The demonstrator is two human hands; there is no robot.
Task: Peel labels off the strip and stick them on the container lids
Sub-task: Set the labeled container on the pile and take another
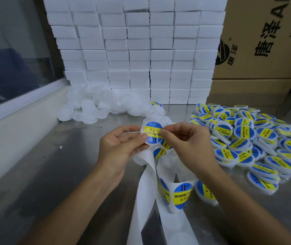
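Observation:
My left hand (121, 145) holds a round white container lid (152, 132) at its left rim, thumb on top. A blue and yellow label covers the lid. My right hand (187, 142) pinches the lid's right edge, thumb pressing on the label. The white label strip (146, 191) hangs from under both hands and loops down over the table, with blue and yellow labels (182, 194) still on it. Part of the strip is hidden behind my hands.
A heap of labelled lids (257, 138) fills the steel table's (53, 174) right side. Plain white lids (95, 106) pile at the back left. Behind them stand stacked white boxes (137, 50) and brown cartons (264, 41). A window ledge (17, 106) runs along the left.

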